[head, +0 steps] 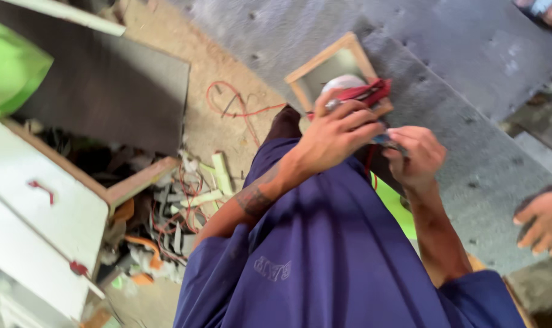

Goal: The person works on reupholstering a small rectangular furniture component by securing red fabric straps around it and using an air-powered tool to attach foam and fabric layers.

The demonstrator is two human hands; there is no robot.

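Both my hands at the wooden-framed wall box
My left hand grips bunched red wires; my right hand pinches a small blue-handled tool

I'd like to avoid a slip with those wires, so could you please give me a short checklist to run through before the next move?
1. Left hand grips the red wires: ok, fingers closed around the bundle.
2. Right hand holds a small tool at the wires: cannot tell, mostly hidden and blurred.
3. White round fitting sits inside the wooden frame: ok.
4. Loose red wire on the sandy floor is apart from both hands: ok.
5. Another person's hand at the right edge stays clear of the work: ok.
6. Scrap pile lies close by the legs: not ok.
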